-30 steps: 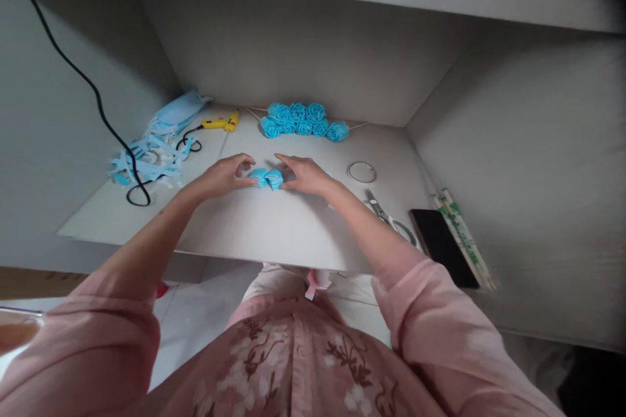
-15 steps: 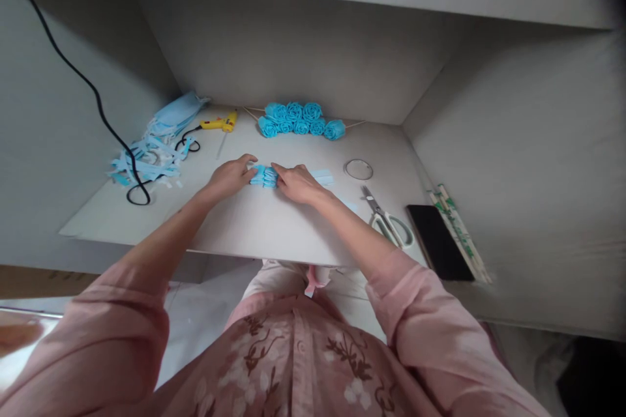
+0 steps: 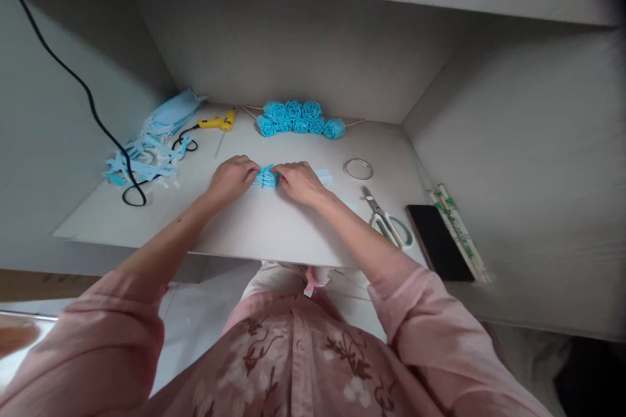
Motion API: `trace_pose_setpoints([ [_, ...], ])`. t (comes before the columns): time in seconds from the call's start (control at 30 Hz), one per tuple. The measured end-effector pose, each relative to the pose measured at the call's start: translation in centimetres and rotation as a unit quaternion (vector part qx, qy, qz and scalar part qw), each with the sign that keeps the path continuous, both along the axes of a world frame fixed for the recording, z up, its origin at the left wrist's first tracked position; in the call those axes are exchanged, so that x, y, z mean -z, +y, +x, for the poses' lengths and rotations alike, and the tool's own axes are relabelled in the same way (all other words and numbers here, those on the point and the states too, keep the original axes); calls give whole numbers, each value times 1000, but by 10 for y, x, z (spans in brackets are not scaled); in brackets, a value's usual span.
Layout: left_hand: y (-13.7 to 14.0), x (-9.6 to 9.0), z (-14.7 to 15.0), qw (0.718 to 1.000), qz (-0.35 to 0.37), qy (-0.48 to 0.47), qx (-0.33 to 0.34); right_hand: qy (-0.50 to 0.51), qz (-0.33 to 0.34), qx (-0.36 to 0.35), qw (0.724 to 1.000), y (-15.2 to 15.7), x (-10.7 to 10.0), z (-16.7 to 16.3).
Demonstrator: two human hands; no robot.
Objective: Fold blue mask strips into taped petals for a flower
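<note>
A small piece of pleated blue face-mask fabric [image 3: 268, 178] lies on the table between my two hands. My left hand [image 3: 235, 176] pinches its left side, fingers closed at the upper edge. On the opposite side, my right hand [image 3: 297, 180] has its thumb and forefinger closed on the top right corner. Part of the fabric is hidden beneath the fingers. Just right of my right hand lies a flat pale blue strip [image 3: 324, 176]. Behind the hands, several blue fabric roses [image 3: 300, 118] on thin sticks are stacked against the back panel.
On the left are a yellow glue gun [image 3: 218, 121], blue masks [image 3: 173, 111], cut scraps [image 3: 141, 163] and a black cable [image 3: 92, 104]. To the right lie a wire ring [image 3: 358, 169], scissors [image 3: 388, 221], a black phone [image 3: 439, 242] and wrapped sticks [image 3: 458, 232].
My left fingers have closed in on the fabric's upper edge, and the right fingers have curled from pointing to pinching. The fabric's top now bunches up between them.
</note>
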State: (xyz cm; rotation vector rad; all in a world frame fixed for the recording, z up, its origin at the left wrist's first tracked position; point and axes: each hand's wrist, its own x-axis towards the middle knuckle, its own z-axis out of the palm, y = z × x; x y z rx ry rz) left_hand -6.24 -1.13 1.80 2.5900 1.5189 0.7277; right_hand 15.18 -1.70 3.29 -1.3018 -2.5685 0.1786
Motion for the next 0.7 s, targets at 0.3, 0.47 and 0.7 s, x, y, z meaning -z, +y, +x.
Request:
trace_pose_setpoints([
  [0.3, -1, -4, -3, 995, 52, -79, -24, 115, 48, 26, 992, -5, -21, 52],
  [0.47, -15, -26, 23, 987, 100, -124, -5, 106, 64, 91, 988, -24, -35, 124],
  [0.7, -23, -40, 96, 974, 60, -126, 179, -3, 35, 164, 986, -60, -28, 177],
])
